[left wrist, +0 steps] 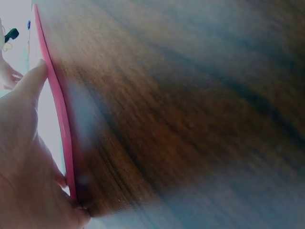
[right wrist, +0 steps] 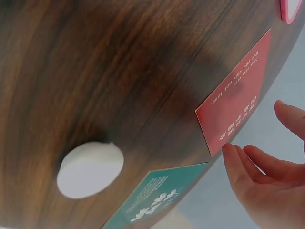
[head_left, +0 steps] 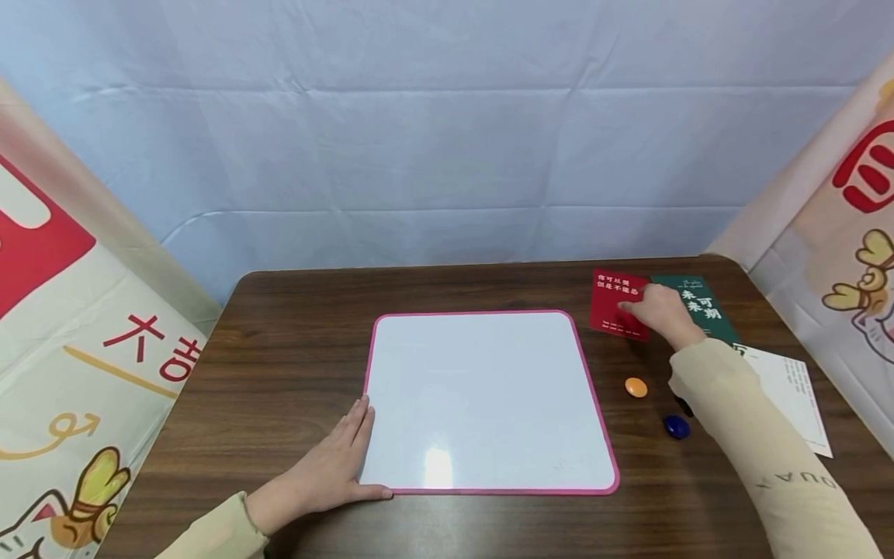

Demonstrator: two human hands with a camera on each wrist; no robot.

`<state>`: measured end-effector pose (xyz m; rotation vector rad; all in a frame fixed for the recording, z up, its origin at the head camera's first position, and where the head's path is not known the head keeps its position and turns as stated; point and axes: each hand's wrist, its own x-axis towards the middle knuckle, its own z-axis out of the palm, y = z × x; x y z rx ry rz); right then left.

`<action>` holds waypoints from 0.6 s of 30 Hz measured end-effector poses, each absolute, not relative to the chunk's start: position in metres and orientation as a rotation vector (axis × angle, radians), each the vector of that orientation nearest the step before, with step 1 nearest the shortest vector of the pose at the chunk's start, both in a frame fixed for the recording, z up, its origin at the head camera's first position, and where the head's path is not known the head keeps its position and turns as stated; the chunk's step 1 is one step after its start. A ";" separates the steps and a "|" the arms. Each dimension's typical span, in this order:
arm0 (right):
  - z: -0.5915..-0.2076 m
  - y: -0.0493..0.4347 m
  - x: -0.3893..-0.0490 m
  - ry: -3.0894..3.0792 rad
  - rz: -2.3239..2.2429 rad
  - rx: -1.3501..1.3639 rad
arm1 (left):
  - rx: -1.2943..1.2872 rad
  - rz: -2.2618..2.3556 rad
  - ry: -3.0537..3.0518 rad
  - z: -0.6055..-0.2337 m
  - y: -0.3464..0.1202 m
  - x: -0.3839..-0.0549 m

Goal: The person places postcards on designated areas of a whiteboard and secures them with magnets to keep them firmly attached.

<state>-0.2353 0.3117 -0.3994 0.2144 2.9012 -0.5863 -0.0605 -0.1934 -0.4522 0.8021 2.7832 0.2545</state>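
Note:
A whiteboard (head_left: 482, 388) with a pink rim lies flat on the table. My left hand (head_left: 328, 462) rests at its near left corner, fingers along the left edge and thumb at the near edge. In the left wrist view, the thumb of that hand (left wrist: 24, 129) touches the pink rim (left wrist: 59, 107). My right hand (head_left: 663, 310) reaches over a red card (head_left: 615, 318) with white writing. In the right wrist view, its fingers (right wrist: 233, 164) are loosely extended, thumb apart, holding nothing. A green card (head_left: 708, 307) lies beside the red one, partly behind the hand.
An orange round piece (head_left: 635, 387) and a blue one (head_left: 676, 426) sit right of the board. A white printed card (head_left: 789, 396) is partly under the right sleeve. The right wrist view shows a white disc (right wrist: 90, 169) on the table. Cloths hang around the table.

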 end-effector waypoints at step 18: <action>-0.406 0.308 -0.242 2.762 -0.595 0.422 | 0.825 0.213 2.809 -0.457 -0.196 -0.060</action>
